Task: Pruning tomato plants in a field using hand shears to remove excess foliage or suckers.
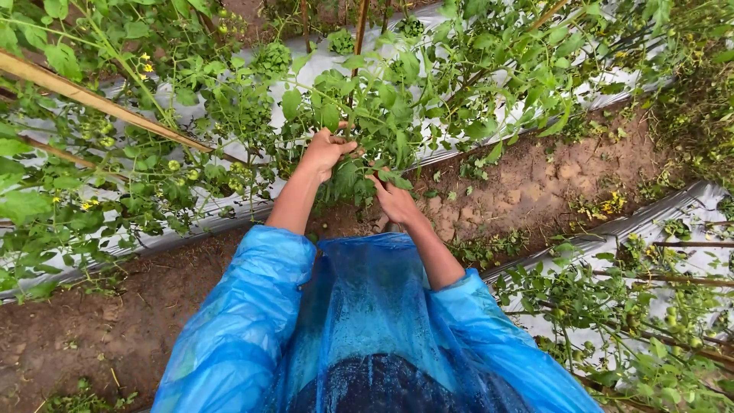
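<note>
1. I'm looking down at both bare hands reaching into a tomato plant [367, 115] just ahead of me, in the far bed across the dirt path [535, 183].
2. Left hand [327, 149]: curled around a stem or leaf cluster, fingers closed together on it. What sits inside the grip is mostly hidden by leaves.
3. Right hand [395, 200]: lower and nearer, fingers partly spread among the foliage, fingertips touching leaves. I can't tell if it pinches anything.
4. Doing it well, my judgement: steady the main stem with the left hand and let the right work on the small side growth only. Keep pulls short so the plant doesn't tear off its support.
5. Bamboo stake [99, 103] runs slanted at the far left. A thinner upright stake [359, 30] stands just behind the hands. Don't lean on either.
6. Small green fruit clusters [180, 168] hang left of the hands, easy to knock.
7. Blue plastic raincoat [367, 321] covers my arms up to the elbow, wet with drops. Sleeves are clear of the plant.
8. Packages, labels, signs: none visible. The only sheeting is silver-white plastic mulch [321, 69] over the far bed and another strip at the near right [673, 206].
</note>
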